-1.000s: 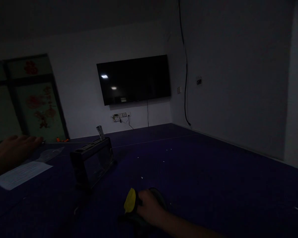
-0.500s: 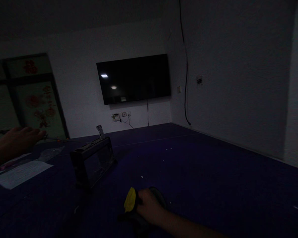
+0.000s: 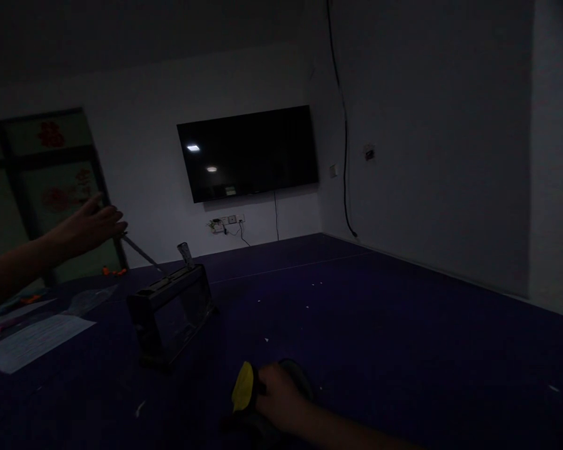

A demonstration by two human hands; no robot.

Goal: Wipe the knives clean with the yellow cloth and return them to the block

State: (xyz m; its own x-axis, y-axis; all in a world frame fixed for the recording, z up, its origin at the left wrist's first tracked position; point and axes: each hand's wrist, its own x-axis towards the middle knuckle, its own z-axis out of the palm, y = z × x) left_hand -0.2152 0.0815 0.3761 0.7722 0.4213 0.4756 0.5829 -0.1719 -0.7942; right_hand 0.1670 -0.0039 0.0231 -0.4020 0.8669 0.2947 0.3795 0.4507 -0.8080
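In the dim light my left hand point(image 3: 89, 225) is closed around the upper end of a screwdriver-like tool with a long thin shaft point(image 3: 143, 253); its handle is hidden by the fingers. The shaft slants down to the top of a dark open-framed rack point(image 3: 143, 301), and its tip meets the slotted top. Another tool's pale patterned handle point(image 3: 184, 254) sticks up from the rack's far end. My right hand point(image 3: 279, 394) grips a dark object with a yellow disc-like face point(image 3: 243, 387) and a rounded dark part behind. Its kind is too dark to make out.
The rack stands on a wide purple-blue surface point(image 3: 380, 337) with small white scraps. At left lie a printed sheet point(image 3: 40, 340), a clear plastic bag point(image 3: 91, 300) and small orange items point(image 3: 114, 271). A television point(image 3: 248, 153) hangs on the far wall above sockets point(image 3: 229, 220).
My left hand has moved right and up, and the shaft has swung from nearly level to slanting down onto the rack. My right hand stays on the dark and yellow object. The view has shifted slightly.
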